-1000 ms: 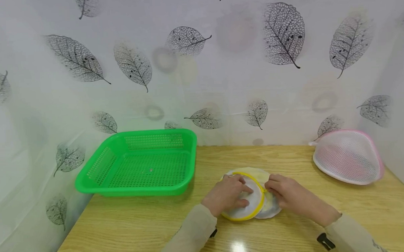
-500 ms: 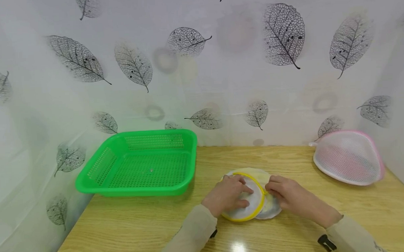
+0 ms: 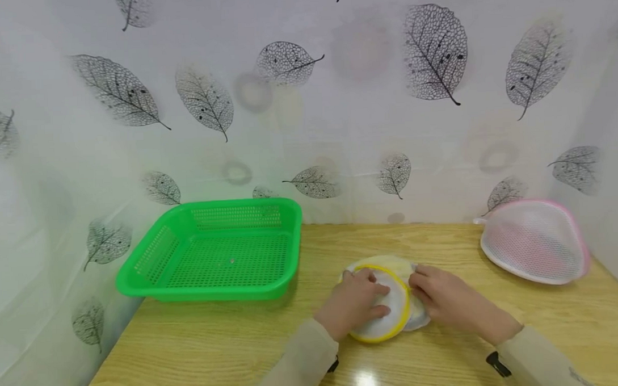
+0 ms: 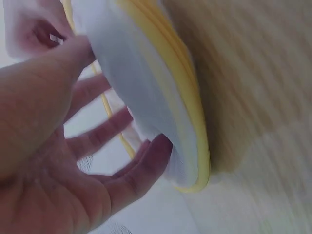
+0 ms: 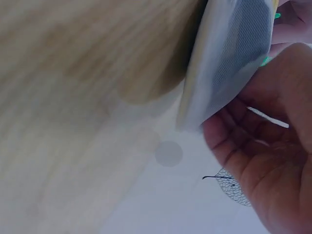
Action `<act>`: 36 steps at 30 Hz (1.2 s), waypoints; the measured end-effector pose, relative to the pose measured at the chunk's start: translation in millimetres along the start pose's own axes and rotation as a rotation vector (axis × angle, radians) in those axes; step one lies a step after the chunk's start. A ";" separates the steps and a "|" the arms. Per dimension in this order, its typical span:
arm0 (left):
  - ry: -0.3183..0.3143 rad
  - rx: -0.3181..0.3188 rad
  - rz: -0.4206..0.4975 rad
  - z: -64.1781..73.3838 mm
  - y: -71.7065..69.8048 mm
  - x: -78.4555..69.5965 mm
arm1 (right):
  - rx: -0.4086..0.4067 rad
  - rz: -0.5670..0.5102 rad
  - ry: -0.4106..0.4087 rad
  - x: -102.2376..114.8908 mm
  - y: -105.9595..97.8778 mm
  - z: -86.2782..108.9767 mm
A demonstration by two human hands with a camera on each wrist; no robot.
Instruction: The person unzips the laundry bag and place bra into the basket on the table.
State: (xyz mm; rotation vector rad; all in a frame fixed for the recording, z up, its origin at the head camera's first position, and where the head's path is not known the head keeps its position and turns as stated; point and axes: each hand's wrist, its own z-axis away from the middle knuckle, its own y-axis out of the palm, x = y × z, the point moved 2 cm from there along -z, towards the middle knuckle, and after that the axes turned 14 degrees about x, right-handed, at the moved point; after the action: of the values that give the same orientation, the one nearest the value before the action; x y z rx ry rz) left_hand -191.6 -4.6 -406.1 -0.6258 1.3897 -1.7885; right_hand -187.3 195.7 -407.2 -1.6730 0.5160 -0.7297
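Note:
A round white mesh laundry bag [image 3: 374,329] with a yellow zipper rim [image 3: 405,314] stands on the wooden table, its pale yellow and white side spreading out behind. In the head view my left hand [image 3: 352,305] lies over the round face with fingers spread. The left wrist view shows those fingertips [image 4: 160,146] pressing into the white mesh. My right hand [image 3: 445,299] pinches the bag at its right edge, by the yellow rim. What sits between the right thumb and fingers is mostly hidden, also in the right wrist view, where the mesh [image 5: 239,58] meets the fingertips.
A green plastic basket [image 3: 205,290] with perforated walls stands on the left of the table [image 3: 232,343]. At the far right, a white mesh bag with pink trim [image 3: 535,242] leans near the leaf-printed curtain [image 3: 337,129] that closes off the back and sides.
My left hand and the bag's round yellow-rimmed face have shifted slightly to the right. The right hand has barely moved and keeps its pinch at the edge.

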 end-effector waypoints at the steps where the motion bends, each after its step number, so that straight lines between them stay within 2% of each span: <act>1: -0.007 -0.010 -0.011 0.6 0.2 -2.4 | 0.028 0.027 0.021 -0.3 -1.0 -2.1; 5: -0.032 -0.007 -0.031 5.4 -1.2 -10.2 | 0.122 0.115 0.074 -3.2 -3.3 -11.0; 9: -0.064 0.067 0.036 10.8 -6.7 -12.1 | 0.128 0.152 0.069 -7.0 -2.5 -18.4; 11: -0.070 0.081 0.038 12.9 -9.4 -11.6 | 0.110 0.145 0.055 -8.5 -2.0 -21.7; 13: -0.050 0.057 -0.029 14.0 -11.3 -10.8 | 0.098 0.127 0.042 -9.9 -1.7 -24.8; 16: 0.006 -0.022 -0.150 14.5 -11.5 -9.2 | 0.083 0.104 0.027 -11.3 -1.4 -27.5; 19: 0.069 -0.056 -0.196 13.3 -10.2 -6.8 | 0.066 0.088 0.017 -12.1 -0.8 -27.5; 22: 0.112 -0.031 -0.168 11.4 -8.7 -3.9 | 0.037 0.080 0.003 -12.6 0.7 -26.2; 26: 0.127 -0.002 -0.139 7.8 -6.8 -1.3 | 0.018 0.075 -0.004 -12.8 2.8 -24.7; 30: 0.112 0.010 -0.133 4.2 -4.6 -1.2 | 0.063 0.092 0.021 -13.7 4.5 -23.2; 36: 0.080 0.018 -0.114 0.8 -2.2 -4.0 | 0.106 0.211 0.032 -14.9 4.5 -17.6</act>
State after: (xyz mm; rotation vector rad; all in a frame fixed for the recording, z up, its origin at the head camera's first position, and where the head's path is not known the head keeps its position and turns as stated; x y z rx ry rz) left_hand -189.2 -1.6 -403.5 -0.6412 1.4136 -1.9328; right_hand -210.0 192.6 -412.2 -1.4851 0.6545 -0.6195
